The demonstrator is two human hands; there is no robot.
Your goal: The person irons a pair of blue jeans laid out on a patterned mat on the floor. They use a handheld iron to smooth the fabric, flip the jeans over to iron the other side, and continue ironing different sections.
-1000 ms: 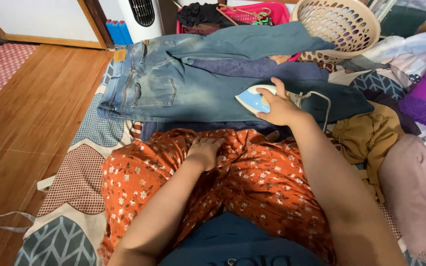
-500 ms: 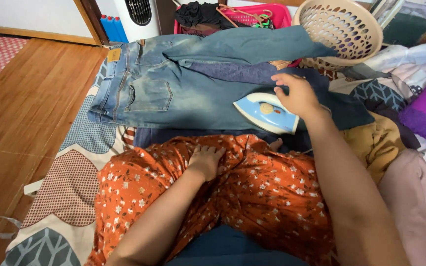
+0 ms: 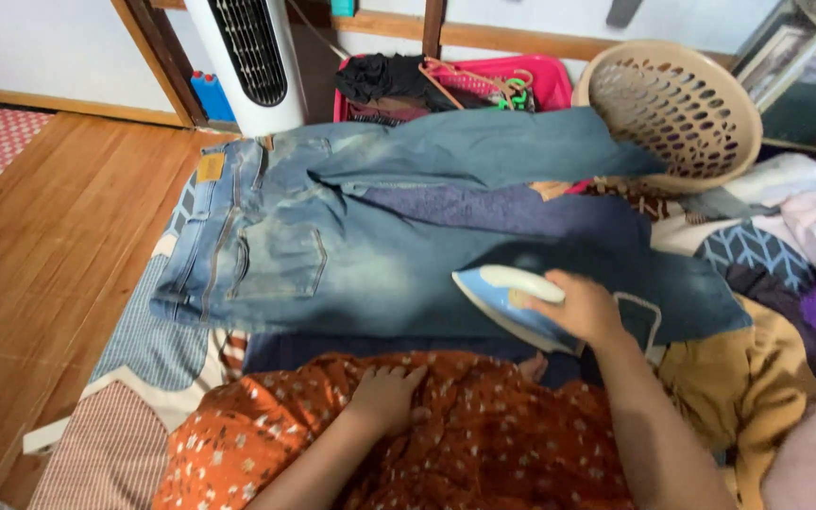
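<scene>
My right hand [image 3: 586,309] grips the handle of a blue and white iron [image 3: 512,300], which rests on the leg of a pair of blue jeans [image 3: 332,255] spread flat across a patterned mat. The iron's tip points left. My left hand [image 3: 387,395] lies palm down on an orange floral cloth [image 3: 484,444] bunched in front of me, below the jeans. The iron's cord [image 3: 649,316] loops just right of my right hand.
A beige laundry basket [image 3: 682,104] lies tipped at the back right. A pink tray of clothes and hangers [image 3: 446,85] and a white tower fan [image 3: 247,57] stand behind the jeans. Piled clothes [image 3: 786,312] fill the right side. Wooden floor [image 3: 40,255] lies left.
My right hand has slid the iron down and leftward along the jeans leg. The view has shifted closer and slightly right. My left hand stays on the orange cloth.
</scene>
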